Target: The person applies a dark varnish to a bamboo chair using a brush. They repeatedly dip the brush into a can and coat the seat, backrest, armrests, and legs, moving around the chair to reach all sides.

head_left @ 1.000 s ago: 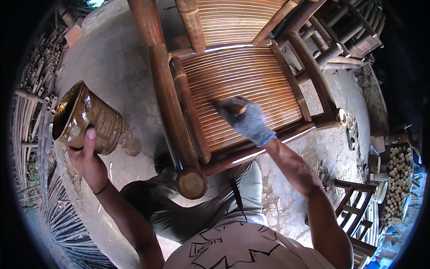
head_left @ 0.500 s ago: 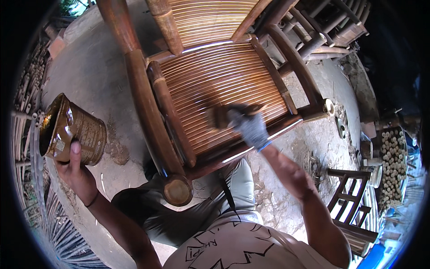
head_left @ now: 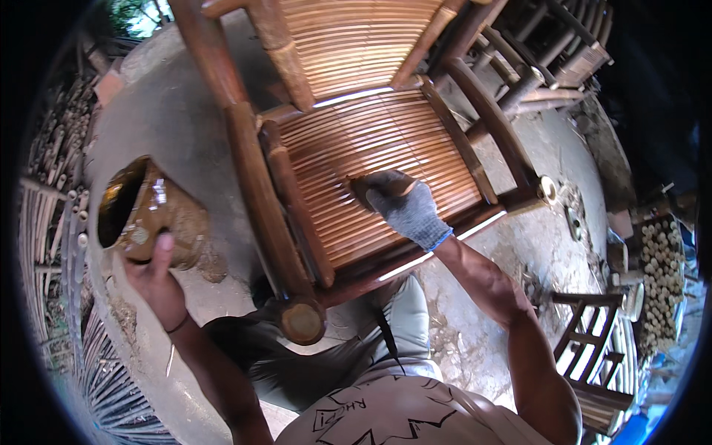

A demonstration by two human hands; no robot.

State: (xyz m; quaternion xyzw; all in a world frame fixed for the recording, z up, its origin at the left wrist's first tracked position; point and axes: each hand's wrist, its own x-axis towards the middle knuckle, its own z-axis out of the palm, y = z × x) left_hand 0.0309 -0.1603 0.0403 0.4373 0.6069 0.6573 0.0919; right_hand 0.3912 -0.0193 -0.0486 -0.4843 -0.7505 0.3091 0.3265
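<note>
A brown bamboo chair with a glossy slatted seat stands in front of me. My right hand, in a grey knitted glove with a blue cuff edge, is closed on what looks like a brush. The brush is at the slats near the middle of the seat; the glove hides most of its handle, and its tip is dark brown. Out to the left, my bare left hand grips a shiny gold-brown tin can from below, thumb along its side. The can tilts with its mouth to the left, its inside dark.
More bamboo furniture stands at the far right. A small dark slatted frame is at the lower right, near a stack of cut bamboo poles. Bamboo sticks lie piled along the left. The chair's round front leg end is beside my knee.
The whole view has shifted, so the chair sits slightly farther right and lower. My right hand, blurred before, is now sharper over the seat. The can's mouth remains tilted left.
</note>
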